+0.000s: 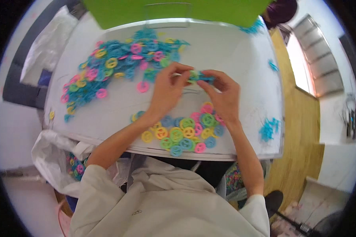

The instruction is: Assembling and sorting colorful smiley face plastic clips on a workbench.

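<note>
Above the middle of the white table, my left hand [167, 90] pinches a small light-green plastic disc [193, 76] between thumb and fingers. My right hand [224, 96] is closed on a small blue plastic piece [206, 78], whose exact shape is blurred. The two pieces meet or overlap between my fingertips; I cannot tell whether they are joined. Just below my hands lies a loose group of round openwork discs [176, 134] in yellow, green, pink and blue. Left of my left hand spreads a large heap of blue pieces [124, 51] mixed with coloured discs.
A green panel [217, 12] stands along the far table edge. Small blue clusters [269, 129] lie near the right edge. A white bag [53, 158] with coloured pieces hangs at the near left, and another bag of pieces [234, 177] is under the near right edge.
</note>
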Motion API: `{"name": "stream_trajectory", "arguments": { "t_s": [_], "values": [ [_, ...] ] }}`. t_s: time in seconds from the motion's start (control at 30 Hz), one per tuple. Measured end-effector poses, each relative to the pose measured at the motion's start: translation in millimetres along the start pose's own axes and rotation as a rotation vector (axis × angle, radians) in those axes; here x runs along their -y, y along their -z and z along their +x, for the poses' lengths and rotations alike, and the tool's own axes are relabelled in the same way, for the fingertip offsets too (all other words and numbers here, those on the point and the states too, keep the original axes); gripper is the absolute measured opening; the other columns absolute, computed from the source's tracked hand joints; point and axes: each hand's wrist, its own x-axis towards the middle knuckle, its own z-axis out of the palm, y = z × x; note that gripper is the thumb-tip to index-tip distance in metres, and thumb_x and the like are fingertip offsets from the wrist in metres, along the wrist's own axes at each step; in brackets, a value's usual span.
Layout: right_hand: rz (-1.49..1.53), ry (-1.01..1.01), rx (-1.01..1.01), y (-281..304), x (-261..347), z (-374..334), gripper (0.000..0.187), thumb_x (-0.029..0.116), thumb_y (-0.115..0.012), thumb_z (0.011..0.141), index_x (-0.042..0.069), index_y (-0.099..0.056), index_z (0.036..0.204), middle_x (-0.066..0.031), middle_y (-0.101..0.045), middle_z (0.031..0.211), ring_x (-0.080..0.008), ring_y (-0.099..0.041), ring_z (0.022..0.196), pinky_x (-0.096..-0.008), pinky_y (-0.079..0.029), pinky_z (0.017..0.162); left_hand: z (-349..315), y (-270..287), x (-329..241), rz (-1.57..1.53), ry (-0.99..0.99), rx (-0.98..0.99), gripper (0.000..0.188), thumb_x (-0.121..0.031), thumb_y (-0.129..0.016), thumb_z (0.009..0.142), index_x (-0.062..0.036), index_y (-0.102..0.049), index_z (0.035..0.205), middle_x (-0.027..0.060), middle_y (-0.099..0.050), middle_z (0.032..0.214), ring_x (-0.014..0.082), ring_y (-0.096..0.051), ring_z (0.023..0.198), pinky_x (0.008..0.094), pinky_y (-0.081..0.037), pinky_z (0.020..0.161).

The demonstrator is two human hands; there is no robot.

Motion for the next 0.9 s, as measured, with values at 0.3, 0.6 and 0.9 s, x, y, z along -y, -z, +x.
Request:
{"name": "stream_trajectory", "arguments": {
  "t_s": [0.3,0.6,0.9],
  "values": [
    [-0.536,0.046,-0.238,117.3,28.5,-40.3,0.026,0.01,-0.068,0.083,0.004,-0.066,0.108,-0.0076,-0.07,0.098,-0.0159,-0.065,0.093,-0.0306,-0.049,0.086,41.7,98.2,-29.3,0.652,-0.271,-0.418,0.022,-0.017,-0.055,0.094,-0.0025,-0.065,0.107,0.0008,-0.064,0.084,0.0077,-0.057,0.073,0.0222,-0.046,0.067],
    [-1.083,-0.398,-0.285,206.0,-28.1,-114.8,0.046,0.028,-0.064,0.088,0.001,-0.055,0.124,-0.0107,-0.063,0.105,-0.02,-0.06,0.091,-0.0322,-0.047,0.082,50.9,101.9,-20.6,0.391,-0.164,-0.312,0.021,-0.016,-0.056,0.093,-0.0018,-0.067,0.103,0.0024,-0.066,0.084,0.0066,-0.058,0.074,0.0212,-0.047,0.065],
    [-0.568,-0.449,-0.143,212.5,-41.0,-69.9,0.045,0.022,-0.066,0.088,-0.001,-0.054,0.125,-0.0101,-0.063,0.095,-0.0122,-0.058,0.082,-0.0247,-0.048,0.069,45.7,90.6,-24.1,1.12,-0.707,-0.669,0.016,-0.012,-0.064,0.083,-0.0078,-0.069,0.097,0.0093,-0.064,0.085,0.0206,-0.059,0.074,0.0299,-0.046,0.066]
  ]
}}
